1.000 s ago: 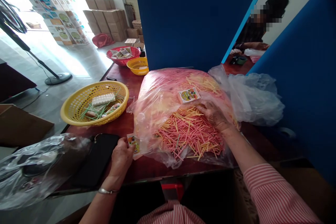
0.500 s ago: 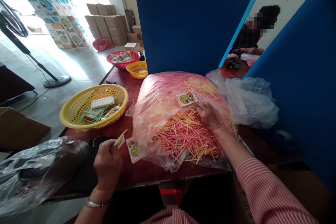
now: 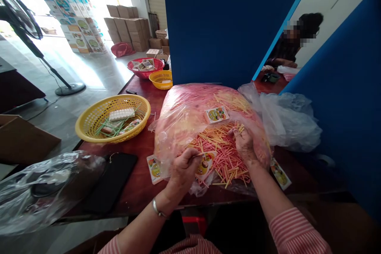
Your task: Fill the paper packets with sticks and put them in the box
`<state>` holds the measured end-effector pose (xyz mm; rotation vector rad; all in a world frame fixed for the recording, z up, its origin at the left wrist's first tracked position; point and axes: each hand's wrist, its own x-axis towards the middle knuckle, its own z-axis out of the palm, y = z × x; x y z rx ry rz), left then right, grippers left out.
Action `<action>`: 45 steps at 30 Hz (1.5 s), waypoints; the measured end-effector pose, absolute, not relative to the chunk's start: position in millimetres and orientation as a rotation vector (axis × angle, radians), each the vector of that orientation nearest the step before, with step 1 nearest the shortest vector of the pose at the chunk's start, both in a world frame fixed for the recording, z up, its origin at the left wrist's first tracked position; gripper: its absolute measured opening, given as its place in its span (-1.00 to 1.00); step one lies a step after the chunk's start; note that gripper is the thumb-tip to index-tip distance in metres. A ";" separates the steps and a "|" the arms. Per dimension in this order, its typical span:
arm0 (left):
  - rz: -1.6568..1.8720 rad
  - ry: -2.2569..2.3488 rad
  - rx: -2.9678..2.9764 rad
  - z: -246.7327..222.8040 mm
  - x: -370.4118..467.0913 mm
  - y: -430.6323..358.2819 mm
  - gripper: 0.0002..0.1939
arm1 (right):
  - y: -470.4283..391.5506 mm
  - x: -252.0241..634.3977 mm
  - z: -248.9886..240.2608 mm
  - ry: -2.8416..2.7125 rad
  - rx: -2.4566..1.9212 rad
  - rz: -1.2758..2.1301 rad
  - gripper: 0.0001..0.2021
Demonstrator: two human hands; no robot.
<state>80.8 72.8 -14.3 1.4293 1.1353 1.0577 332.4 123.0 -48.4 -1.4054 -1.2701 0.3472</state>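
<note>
A large clear plastic bag (image 3: 175, 127) of thin pink and yellow sticks (image 3: 229, 162) lies open towards me on the table. My left hand (image 3: 186, 170) pinches a small printed card or packet (image 3: 206, 163) by its edge, in front of the loose sticks. Over the right side of the pile, my right hand (image 3: 244, 145) is closed round a few yellowish sticks (image 3: 239, 127), their ends poking up past the fingers. A printed packet (image 3: 216, 114) rests on top of the bag. Similar packets lie by its left (image 3: 154, 169) and right (image 3: 280, 173) sides.
On the left stands a yellow basket (image 3: 81, 131) with green sticks and a white block. Behind it are a smaller yellow basket (image 3: 154, 81) and a red basket (image 3: 160, 63). A black pouch (image 3: 116, 182) lies front left. Blue partitions (image 3: 223, 27) rise behind; a co-worker (image 3: 285, 47) sits beyond.
My left hand has moved right with the printed card, from the table's left to the front of the pile. My right hand has turned and lifted a few sticks.
</note>
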 end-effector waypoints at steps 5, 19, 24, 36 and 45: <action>0.938 1.175 1.718 -18.8 102.8 77.4 -0.85 | 114.9 318.4 -39.9 -1.026 -1.268 0.554 -0.76; 0.784 0.936 1.309 -29.4 119.7 74.4 -0.83 | 79.3 265.1 6.9 -0.892 -0.841 0.973 -0.88; 0.714 0.860 1.127 -31.5 120.1 69.5 -0.80 | 81.2 268.1 8.4 -0.845 -0.817 0.884 -0.87; 0.794 0.898 1.099 -26.8 117.0 70.6 -0.80 | 65.0 257.7 -11.2 -0.791 -0.846 1.060 -0.88; 0.843 0.812 1.006 -31.7 118.3 74.3 -0.78 | 64.1 252.8 -18.3 -0.686 -0.895 1.301 -0.88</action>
